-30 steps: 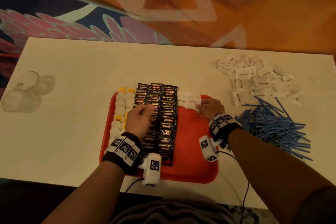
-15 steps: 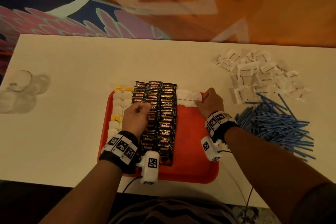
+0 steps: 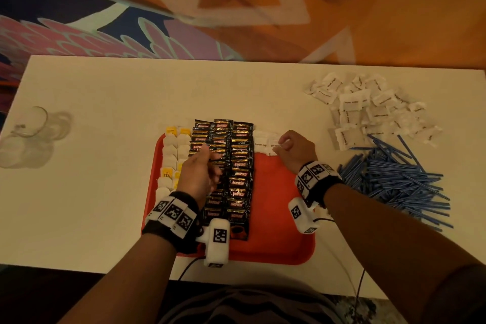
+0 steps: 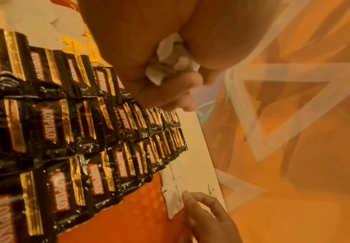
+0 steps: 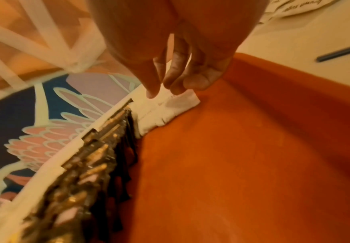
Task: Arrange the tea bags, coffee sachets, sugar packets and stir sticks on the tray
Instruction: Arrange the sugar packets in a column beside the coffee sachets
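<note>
The sugar step is in hand: tea bags (image 3: pixel 172 155) and three columns of coffee sachets (image 3: pixel 231 166) already fill the left part of the red tray (image 3: pixel 276 231), and the first sugar packets (image 3: pixel 264 143) sit at its far edge, just right of the sachets. The right hand (image 3: pixel 294 150) is bent down at the tray's far right, fingertips (image 5: pixel 176 87) pressing the newest packet flat — touching it, not clamped round it. The left hand (image 3: pixel 200 176) hovers over the sachets, curled tight on a wad of white packets (image 4: pixel 170 64). Next, I judge, another packet must pass across and be laid nearer the tray's front; the loose sugar pile (image 3: pixel 368 110) and stir sticks (image 3: pixel 394 181) wait on the table right of the tray.
</note>
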Motion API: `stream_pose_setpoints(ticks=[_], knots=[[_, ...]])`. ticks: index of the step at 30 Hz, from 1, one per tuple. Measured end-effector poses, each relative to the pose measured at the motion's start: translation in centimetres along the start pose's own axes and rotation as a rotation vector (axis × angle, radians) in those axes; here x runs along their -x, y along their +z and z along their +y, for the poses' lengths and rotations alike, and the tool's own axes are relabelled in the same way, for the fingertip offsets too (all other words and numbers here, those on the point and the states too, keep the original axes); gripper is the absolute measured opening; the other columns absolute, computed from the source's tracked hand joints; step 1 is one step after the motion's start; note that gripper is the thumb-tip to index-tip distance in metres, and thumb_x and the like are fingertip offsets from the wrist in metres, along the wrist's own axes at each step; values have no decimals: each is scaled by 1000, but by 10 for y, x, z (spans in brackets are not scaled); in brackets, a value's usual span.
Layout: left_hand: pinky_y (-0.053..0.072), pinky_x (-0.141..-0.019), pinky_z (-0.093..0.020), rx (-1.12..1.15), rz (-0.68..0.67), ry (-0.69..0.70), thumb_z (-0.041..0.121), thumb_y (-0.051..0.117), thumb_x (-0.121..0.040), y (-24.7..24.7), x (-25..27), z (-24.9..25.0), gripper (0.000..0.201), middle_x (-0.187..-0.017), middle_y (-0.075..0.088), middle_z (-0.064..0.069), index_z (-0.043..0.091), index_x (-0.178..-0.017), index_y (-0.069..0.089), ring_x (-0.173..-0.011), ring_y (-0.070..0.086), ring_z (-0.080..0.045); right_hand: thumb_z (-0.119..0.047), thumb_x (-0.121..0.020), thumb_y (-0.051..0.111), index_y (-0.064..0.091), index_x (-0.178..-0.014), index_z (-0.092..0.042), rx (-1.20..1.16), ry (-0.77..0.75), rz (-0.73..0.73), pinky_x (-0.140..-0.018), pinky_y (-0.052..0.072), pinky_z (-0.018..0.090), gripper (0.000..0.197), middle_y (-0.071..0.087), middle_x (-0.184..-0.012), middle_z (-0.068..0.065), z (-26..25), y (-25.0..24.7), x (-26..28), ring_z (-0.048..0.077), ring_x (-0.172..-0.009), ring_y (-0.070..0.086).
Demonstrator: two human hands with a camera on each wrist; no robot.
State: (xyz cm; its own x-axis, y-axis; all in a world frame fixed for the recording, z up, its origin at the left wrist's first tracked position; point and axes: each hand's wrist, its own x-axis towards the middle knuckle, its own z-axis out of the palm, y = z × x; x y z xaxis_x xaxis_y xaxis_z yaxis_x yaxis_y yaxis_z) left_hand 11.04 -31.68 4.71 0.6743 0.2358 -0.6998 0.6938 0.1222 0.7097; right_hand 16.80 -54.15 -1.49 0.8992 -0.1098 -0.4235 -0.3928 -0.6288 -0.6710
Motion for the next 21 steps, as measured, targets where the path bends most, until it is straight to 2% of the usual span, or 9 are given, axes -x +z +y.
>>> stream_pose_setpoints(ticks=[4,7,10,11,13,15,17,19,21], knots=[[28,-36,-18,136,-127,-93,62,24,-100,13,7,8,67,-62,60,-6,7,-109,62,-47,51,-16,-31,-83,71,67,-88,-22,-23,-75,-101,-60,39,15,11,64,-79,-11,-24,-9,18,1,-73,57],[30,-34,-18,182,-198,-97,65,21,-98,26,16,15,71,-76,66,-12,6,-114,57,-51,59,-21,-32,-83,73,72,-86,-23,-89,-182,-264,-66,42,18,10,67,-82,-11,-49,-14,40,-3,-76,58],[31,-32,-16,188,-279,-105,67,20,-96,35,24,21,74,-96,70,-21,7,-120,54,-58,66,-27,-33,-83,75,74,-85,-24,-125,-240,-395,-64,40,11,9,71,-80,-6,-66,-19,58,-8,-70,59],[32,-32,-17,174,-314,-109,69,20,-94,38,26,22,76,-100,70,-24,7,-122,55,-60,67,-29,-32,-83,75,74,-88,-22,-133,-231,-445,-63,42,12,11,73,-81,0,-70,-21,63,-5,-75,62],[33,-32,-18,135,-386,-114,76,23,-86,42,30,24,83,-92,70,-29,9,-123,57,-57,64,-31,-26,-85,74,73,-87,-19,-181,-210,-507,-69,48,17,7,74,-89,13,-75,-25,72,19,-101,68],[33,-31,-18,116,-444,-109,81,27,-76,45,34,25,89,-80,66,-31,11,-120,59,-55,57,-29,-15,-86,71,74,-86,-8,-253,-197,-497,-70,46,9,8,70,-105,25,-76,-28,78,40,-115,58],[31,-30,-18,139,-488,-89,81,30,-75,46,38,26,86,-76,64,-27,12,-113,63,-61,51,-27,-5,-86,68,71,-85,3,-350,-176,-453,-70,47,8,9,73,-101,14,-76,-33,84,37,-107,63],[27,-29,-16,174,-511,-60,77,33,-77,45,40,25,79,-77,62,-21,10,-108,63,-56,53,-26,-2,-86,68,70,-77,-6,-439,-124,-379,-63,47,18,10,74,-83,-9,-75,-38,88,13,-80,70],[26,-29,-16,196,-522,-37,73,40,-79,43,42,22,76,-77,56,-14,8,-116,57,-48,52,-21,-7,-85,69,67,-73,-17,-466,-69,-269,-58,44,24,16,69,-72,-6,-72,-39,89,8,-67,64]])
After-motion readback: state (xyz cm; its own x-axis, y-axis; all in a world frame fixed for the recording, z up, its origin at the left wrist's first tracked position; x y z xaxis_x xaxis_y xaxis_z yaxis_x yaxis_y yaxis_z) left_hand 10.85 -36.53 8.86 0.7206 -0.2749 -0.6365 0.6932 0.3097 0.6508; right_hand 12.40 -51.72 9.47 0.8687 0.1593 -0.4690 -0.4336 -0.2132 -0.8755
